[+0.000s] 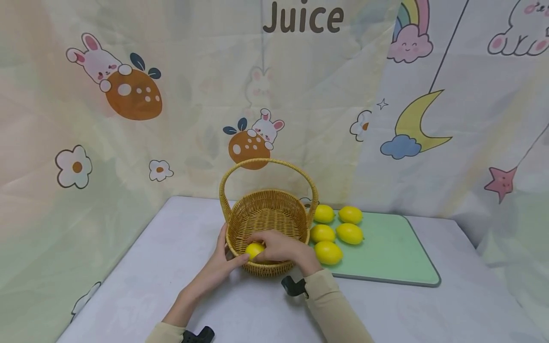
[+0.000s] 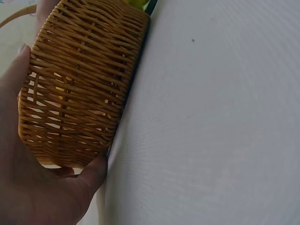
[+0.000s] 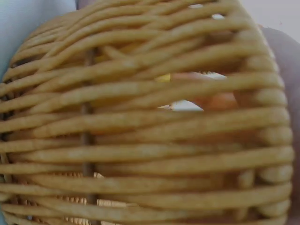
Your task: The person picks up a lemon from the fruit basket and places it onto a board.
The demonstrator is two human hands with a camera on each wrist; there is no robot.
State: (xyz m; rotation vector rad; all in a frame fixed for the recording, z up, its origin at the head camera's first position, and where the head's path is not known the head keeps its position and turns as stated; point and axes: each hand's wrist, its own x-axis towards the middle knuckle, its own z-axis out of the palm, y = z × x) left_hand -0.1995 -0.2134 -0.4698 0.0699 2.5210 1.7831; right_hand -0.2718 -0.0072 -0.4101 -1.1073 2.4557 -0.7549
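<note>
left hand (image 1: 220, 267): forearm reaches in from lower left, palm cupped, thumb forward, fingers (image 2: 18, 61) spread and pressing flat | right hand (image 1: 280, 247): sleeved forearm angles in from below, wrist bent, knuckles up, fingers curled down and pinching | both hands close together, nearly meeting

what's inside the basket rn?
One lemon at the near edge of the basket, held by the right hand. The rest of the visible floor is bare weave; the patch under the hand is covered.
</note>
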